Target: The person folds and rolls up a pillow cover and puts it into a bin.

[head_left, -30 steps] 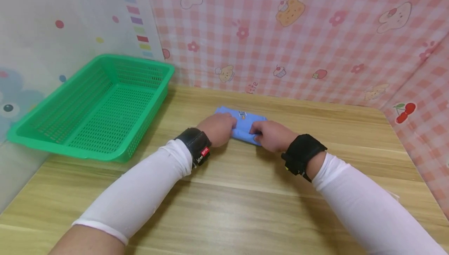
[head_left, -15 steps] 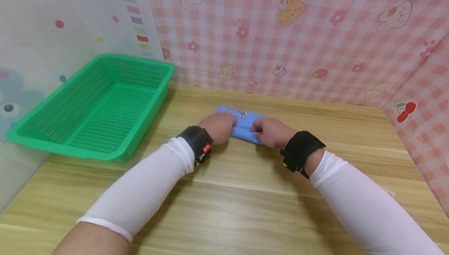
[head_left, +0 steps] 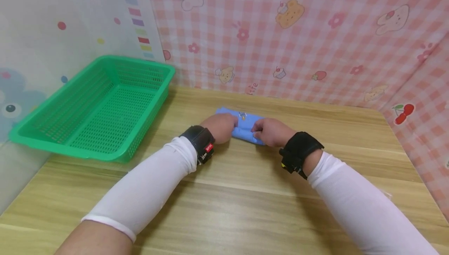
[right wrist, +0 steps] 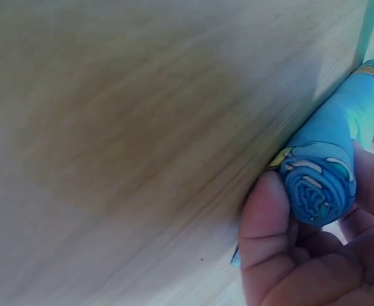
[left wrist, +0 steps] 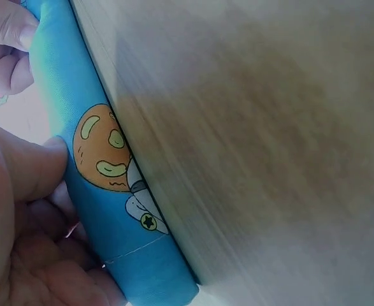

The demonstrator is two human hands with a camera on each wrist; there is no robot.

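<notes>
A blue cloth (head_left: 247, 121) with a small print lies on the wooden table, its near edge rolled up and its far part flat. At the left end of the roll, my left hand (head_left: 220, 127) pinches it; the left wrist view shows the thumb (left wrist: 43, 162) pressed against the roll (left wrist: 78, 83) beside an orange cartoon print. My right hand (head_left: 275, 132) grips the other end. In the right wrist view, that end shows a tight spiral (right wrist: 317, 191) between the curled fingers and thumb. Part of the cloth is hidden behind both hands.
Left of the hands stands a green perforated plastic basket (head_left: 105, 118) with nothing visible inside. A pink checked wall (head_left: 266, 52) rises behind the table (head_left: 228, 208), and another bounds the right side. Both wrists wear black straps with cameras.
Over the last second my left hand has shifted slightly right and away. The right hand has moved a little away too, its fingers adjusting on the roll. The basket stays put.
</notes>
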